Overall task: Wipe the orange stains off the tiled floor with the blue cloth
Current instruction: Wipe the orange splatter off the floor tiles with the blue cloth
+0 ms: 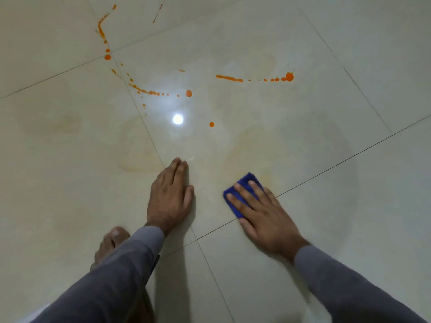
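The folded blue cloth [241, 195] lies flat on the cream tiled floor [303, 141], partly hidden under my right hand [263, 215], whose straight spread fingers press it down. My left hand [170, 197] rests flat on the floor beside it, fingers together, holding nothing. Orange stains lie farther ahead: a dotted trail [151, 92] ending in a blob [189, 93], a streak with a large drop [289, 76] at the right, a single drop [211, 124], and a curved line [101, 31] at the far left.
A bare foot [112, 243] stands on the tile behind my left forearm. Dark grout lines cross the floor. A bright lamp reflection [177, 119] glares between the stains. Faint yellowish smears mark the tiles around my hands.
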